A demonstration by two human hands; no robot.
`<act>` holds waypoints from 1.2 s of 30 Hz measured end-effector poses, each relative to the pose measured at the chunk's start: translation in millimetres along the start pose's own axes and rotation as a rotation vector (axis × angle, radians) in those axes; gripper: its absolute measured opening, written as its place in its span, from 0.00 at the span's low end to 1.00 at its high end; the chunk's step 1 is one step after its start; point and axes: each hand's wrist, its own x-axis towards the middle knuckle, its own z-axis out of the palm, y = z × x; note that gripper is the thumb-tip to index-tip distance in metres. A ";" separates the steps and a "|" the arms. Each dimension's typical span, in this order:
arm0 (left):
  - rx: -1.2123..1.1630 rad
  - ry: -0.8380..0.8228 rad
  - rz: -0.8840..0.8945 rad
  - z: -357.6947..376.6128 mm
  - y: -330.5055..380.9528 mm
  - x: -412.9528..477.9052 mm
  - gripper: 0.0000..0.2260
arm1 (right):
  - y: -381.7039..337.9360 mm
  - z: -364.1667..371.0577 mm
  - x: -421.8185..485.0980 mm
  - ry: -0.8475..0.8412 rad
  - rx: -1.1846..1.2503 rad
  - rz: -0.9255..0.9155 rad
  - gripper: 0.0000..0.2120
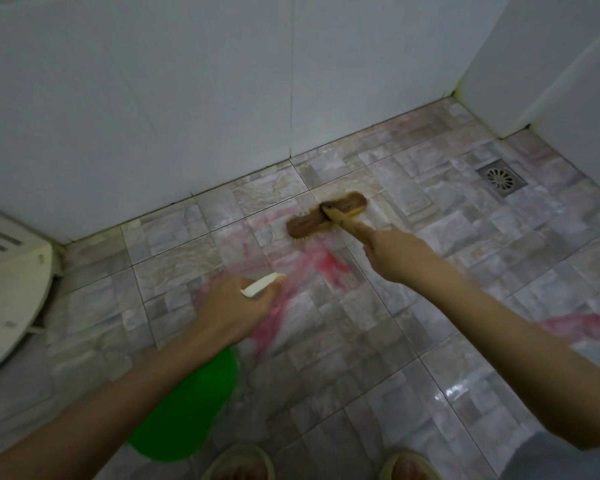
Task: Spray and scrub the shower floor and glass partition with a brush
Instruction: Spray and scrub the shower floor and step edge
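My right hand (pixel 394 252) grips the yellow handle of a brown scrub brush (pixel 326 214), whose head presses bristles-down on the tiled shower floor (pixel 430 306) near the back wall. My left hand (pixel 236 308) holds a green spray bottle (pixel 187 410) by its neck, its cream trigger nozzle (pixel 262 285) pointing right over the floor. Pink-red cleaner streaks (pixel 323 265) lie on the tiles between my hands and below the brush. No glass partition can be made out.
White tiled walls (pixel 222 98) close the back and right side. A square metal floor drain (pixel 501 176) sits at the far right. A white toilet (pixel 11 296) stands at the left edge. My two slippered feet (pixel 238 464) are at the bottom.
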 end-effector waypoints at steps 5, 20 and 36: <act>-0.086 0.009 -0.058 -10.0 -10.4 -3.2 0.25 | 14.1 -28.9 -26.8 -0.169 -0.097 -0.028 0.26; -0.209 0.101 -0.061 -33.0 -26.6 -0.2 0.23 | -33.0 -22.8 -19.8 -0.103 -0.135 -0.107 0.33; -0.271 0.230 -0.106 -65.4 -87.4 -22.7 0.34 | -58.1 -10.7 -83.4 -0.153 -0.345 -0.226 0.30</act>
